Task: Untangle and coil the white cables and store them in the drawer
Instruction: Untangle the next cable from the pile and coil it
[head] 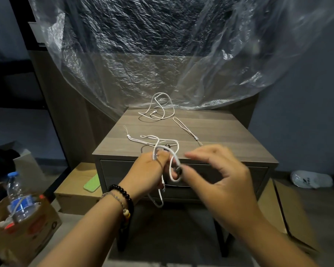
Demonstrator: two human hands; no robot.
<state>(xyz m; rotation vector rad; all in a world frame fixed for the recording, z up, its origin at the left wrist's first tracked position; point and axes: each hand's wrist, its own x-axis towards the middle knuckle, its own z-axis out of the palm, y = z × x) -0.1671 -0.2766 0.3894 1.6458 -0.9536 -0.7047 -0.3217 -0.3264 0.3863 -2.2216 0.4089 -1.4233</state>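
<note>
The left hand [152,168] grips a white cable [175,166] just off the nightstand's [220,132] front edge, above the closed drawer [239,176]; the right hand [224,180] pinches its loop, other fingers spread. Two more cords, a second cable [162,108] and a lanyard [183,128], lie farther back, with bare wood to the right.

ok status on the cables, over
Left hand grips white cable; right hand pinching its loop. Second cable loose on nightstand. Drawer shut.
</note>
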